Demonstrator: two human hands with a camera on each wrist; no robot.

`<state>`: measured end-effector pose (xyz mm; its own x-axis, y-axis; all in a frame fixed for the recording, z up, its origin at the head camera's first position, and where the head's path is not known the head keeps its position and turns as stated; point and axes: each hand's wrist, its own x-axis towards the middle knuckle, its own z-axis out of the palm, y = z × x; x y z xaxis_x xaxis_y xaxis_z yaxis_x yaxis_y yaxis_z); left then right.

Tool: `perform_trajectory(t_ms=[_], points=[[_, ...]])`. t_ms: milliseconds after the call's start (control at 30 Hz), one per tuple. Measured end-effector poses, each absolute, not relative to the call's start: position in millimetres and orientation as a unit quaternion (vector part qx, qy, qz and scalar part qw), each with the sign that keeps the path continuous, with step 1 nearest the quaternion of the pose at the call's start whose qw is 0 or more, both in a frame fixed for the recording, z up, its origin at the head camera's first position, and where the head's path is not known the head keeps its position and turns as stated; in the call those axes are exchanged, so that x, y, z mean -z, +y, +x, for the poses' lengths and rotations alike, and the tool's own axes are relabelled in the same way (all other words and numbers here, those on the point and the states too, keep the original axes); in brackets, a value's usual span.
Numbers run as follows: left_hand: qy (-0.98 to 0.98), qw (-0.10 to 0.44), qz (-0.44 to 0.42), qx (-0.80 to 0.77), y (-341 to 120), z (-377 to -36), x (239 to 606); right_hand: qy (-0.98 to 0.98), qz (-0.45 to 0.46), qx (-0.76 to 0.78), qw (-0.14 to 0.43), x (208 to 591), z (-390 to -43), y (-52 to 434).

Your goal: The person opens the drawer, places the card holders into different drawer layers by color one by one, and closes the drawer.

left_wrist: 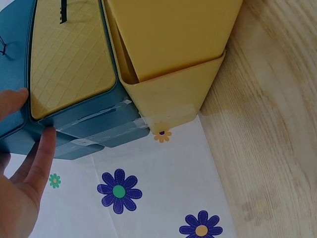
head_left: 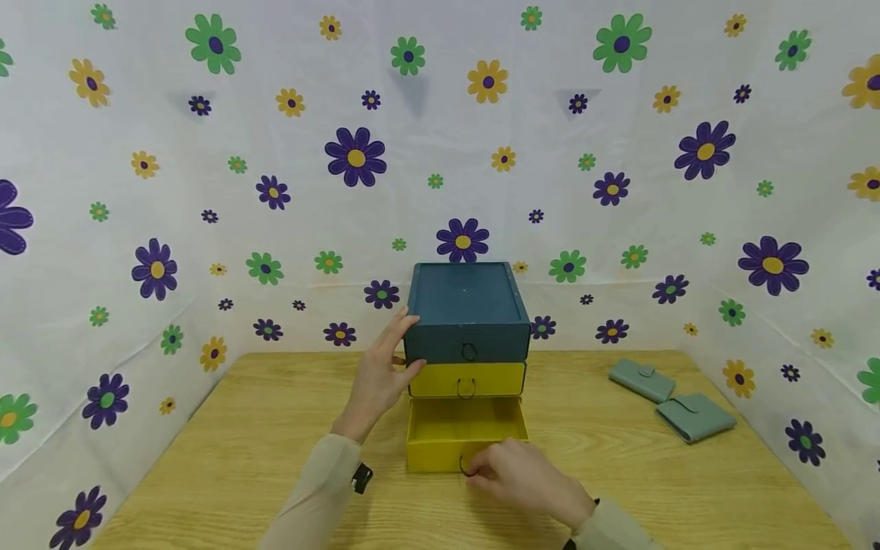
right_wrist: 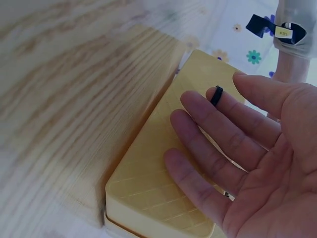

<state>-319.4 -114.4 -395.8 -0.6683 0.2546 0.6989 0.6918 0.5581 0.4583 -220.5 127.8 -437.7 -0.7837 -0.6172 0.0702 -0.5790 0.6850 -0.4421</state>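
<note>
One yellow drawer (head_left: 459, 443) stands open, inside bare.

Wooden table (head_left: 227, 451), white flower-print backdrop (head_left: 206, 191) on three sides, even light

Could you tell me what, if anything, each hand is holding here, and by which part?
The right hand hooks a finger through the black ring pull on the open bottom drawer. The left hand only steadies the drawer box at its left front corner.
</note>
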Motion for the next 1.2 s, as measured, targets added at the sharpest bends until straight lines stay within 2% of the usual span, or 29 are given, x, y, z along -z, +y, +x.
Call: perform_trajectory(t_ms=[600,833,1200], points=[[-0.837,0.295,-0.279,0.367,-113,-319,396,0.919,-0.33,0.205,0.065,437,-205,127],[-0.835,0.303,-0.278,0.365,-113,-320,397,0.916,-0.345,0.199,0.043,438,-203,127],[-0.836,0.304,-0.279,0.361,-113,-320,398,0.916,-0.337,0.205,0.074,437,-195,128]])
